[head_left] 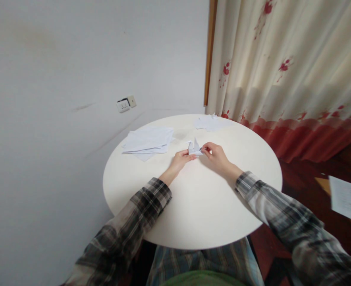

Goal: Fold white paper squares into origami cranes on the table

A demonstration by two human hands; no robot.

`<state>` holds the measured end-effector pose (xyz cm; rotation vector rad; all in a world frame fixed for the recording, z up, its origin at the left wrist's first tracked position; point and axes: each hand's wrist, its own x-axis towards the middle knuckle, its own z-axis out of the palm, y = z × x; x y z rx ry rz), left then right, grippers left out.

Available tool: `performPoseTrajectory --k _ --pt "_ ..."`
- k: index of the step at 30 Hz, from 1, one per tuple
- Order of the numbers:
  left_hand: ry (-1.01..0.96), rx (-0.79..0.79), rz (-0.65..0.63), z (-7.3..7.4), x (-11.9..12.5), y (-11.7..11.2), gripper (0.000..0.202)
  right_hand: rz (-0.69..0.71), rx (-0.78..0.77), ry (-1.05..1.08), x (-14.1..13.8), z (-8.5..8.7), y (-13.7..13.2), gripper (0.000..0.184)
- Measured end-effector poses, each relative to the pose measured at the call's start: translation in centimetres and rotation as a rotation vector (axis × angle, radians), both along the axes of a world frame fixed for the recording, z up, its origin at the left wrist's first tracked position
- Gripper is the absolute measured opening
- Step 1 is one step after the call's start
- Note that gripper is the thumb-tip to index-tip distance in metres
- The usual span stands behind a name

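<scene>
Holding on, left hand (180, 159): it is closed on the left side of a small folded paper (194, 151), with the thumb along the near edge.
Pinching, right hand (215, 154): its thumb and finger tips are shut together on the right end of the folded paper. What they pinch there is too small to see well.
Folded paper: white, and a lot like a bird. It has a thin, bent tip on the left and a tall point sticking up beside it. It is between the two hands, over the middle of the table, a bit toward the far side.
Table (199, 214): round, white and smooth, right in front of the person.
Big paper pile (148, 139): flat white sheets on the left of the table, a bit messy, with a corner poking out at the front.
Back papers (209, 124): more white sheets near the far edge, with a tiny pointy white bit at their back.
Sleeves (150, 200): black, gray and white checks on both arms.
Wall (59, 59): pale, with some smudges and a white socket (123, 106).
Curtain (282, 71): cream with red flowers, and red at the bottom.
Right side: a sheet with writing (348, 198) lies lower than the table.
</scene>
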<state>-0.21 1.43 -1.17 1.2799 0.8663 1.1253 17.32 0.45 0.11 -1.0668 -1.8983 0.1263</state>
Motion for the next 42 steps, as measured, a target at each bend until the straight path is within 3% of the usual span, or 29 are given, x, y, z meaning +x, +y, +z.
performPoseTrajectory --k 12,19,27,42 --pt "0.02 -0.013 -0.042 -0.3 -0.1 0.3 0.039 0.046 0.036 -0.014 0.2 -0.2 0.4 0.009" --pt "0.026 0.004 -0.004 -0.6 0.0 0.4 0.037 0.07 0.071 -0.04 0.0 0.0 0.1 0.009" --pt "0.015 -0.03 -0.009 0.0 -0.1 0.4 0.035 0.115 0.108 -0.067 0.0 0.0 0.0 0.012" --pt "0.256 0.285 0.118 -0.4 -0.4 1.8 0.022 0.048 -0.082 0.099 -0.4 0.3 0.0 0.007"
